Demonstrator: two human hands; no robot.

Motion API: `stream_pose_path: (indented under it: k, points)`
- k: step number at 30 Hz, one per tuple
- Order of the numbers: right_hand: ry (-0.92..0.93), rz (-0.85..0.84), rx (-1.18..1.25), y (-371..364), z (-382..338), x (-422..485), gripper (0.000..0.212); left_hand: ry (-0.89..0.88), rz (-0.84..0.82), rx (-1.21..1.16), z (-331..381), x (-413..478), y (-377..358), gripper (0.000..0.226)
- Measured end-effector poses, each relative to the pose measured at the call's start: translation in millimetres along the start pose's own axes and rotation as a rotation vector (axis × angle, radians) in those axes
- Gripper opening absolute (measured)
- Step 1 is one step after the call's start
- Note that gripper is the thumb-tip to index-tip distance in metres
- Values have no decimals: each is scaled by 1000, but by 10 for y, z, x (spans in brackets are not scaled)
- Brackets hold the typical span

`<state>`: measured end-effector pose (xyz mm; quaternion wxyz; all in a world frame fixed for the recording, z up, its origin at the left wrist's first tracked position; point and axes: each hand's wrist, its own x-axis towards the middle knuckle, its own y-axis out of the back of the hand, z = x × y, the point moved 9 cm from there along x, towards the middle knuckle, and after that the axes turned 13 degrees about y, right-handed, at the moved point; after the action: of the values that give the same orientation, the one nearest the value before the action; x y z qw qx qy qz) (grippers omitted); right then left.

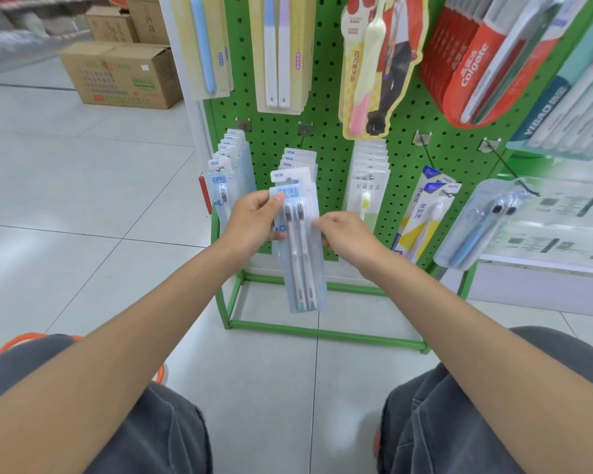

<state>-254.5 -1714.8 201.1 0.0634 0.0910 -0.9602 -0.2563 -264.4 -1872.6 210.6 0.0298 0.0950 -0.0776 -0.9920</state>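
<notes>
A twin toothbrush pack (300,254) in clear blister packaging hangs in front of the green pegboard rack (326,131), low and near the middle. My left hand (254,220) grips the pack's upper left edge, thumb on its front. My right hand (346,234) pinches the pack's right edge at about the same height. Behind it several identical packs (297,162) hang on the same hook.
More toothbrush packs hang on neighbouring hooks: left (225,172), right (368,186) and far right (476,224). Larger packs hang on the upper row. The rack's green base frame (322,331) stands on the tiled floor. Cardboard boxes (120,73) sit at back left. My knees fill the bottom.
</notes>
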Motion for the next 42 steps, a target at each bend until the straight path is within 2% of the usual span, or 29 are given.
stream_pose_path:
  k: [1, 3, 6, 11, 15, 17, 19, 20, 22, 23, 25, 28, 32, 34, 37, 40, 42]
  points:
    - [-30, -41, -2, -75, 60, -13, 26, -1, 25, -41, 14, 18, 46, 28]
    - [-58, -122, -24, -214, 145, -48, 24, -13, 54, -88, 45, 46, 117, 26]
    - [-83, -238, -45, -388, 230, -160, 21, -8, 52, -112, 52, 74, 163, 34]
    - [-94, -304, -6, -524, 306, -294, 7, -11, 26, -104, 36, 105, 147, 40]
    - [-83, -308, 30, -633, 380, -357, 40, -5, 41, -127, 54, 81, 146, 36]
    - [-38, -287, 27, -663, 352, -370, 36, 23, 22, -158, 77, 44, 127, 33]
    - [18, -271, -26, -667, 301, -378, 33, 33, -25, -149, 112, 4, 67, 44]
    - [49, -263, -65, -661, 272, -380, 33, 25, -41, -98, 142, -37, 28, 50]
    - [97, -260, -149, -638, 195, -406, 40, -28, -51, 65, 216, -159, -53, 47]
    - [118, -266, -192, -632, 159, -428, 50, -59, -56, 151, 239, -197, -88, 51]
    - [149, -274, -265, -625, 105, -460, 73, -107, -60, 270, 264, -258, -123, 76]
    - [163, -268, -313, -632, 91, -439, 93, -105, -44, 255, 287, -265, -100, 76]
    - [-31, -294, -34, -640, 236, -414, 111, -78, 8, 173, 291, -226, -3, 76]
    - [-81, -306, 51, -637, 242, -426, 114, -103, 60, 140, 294, -188, 86, 54]
    - [-49, -310, 50, -616, 182, -407, 95, -124, 99, 80, 325, -189, 159, 30]
    - [2, -330, -100, -525, 148, -315, 50, -86, 35, -18, 330, -193, 124, 26]
    - [9, -403, -198, -450, 126, -259, 25, -41, 4, -48, 284, -167, 80, 25]
